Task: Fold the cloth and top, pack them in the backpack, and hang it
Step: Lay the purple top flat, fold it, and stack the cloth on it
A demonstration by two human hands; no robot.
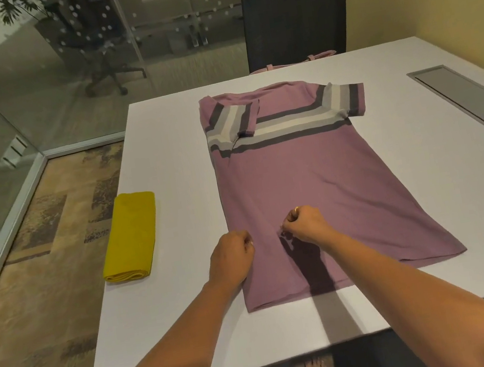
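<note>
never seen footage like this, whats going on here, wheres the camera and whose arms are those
There is no machine here. One camera sits on a person's head and looks down, so the arms are the wearer's own. On the white table lies a purple top with striped sleeves, one sleeve folded in. To its left rests a folded yellow cloth. The left hand and right hand have curled fingers low on the top and seem to pinch its fabric. A dark chair stands behind the table.
</note>
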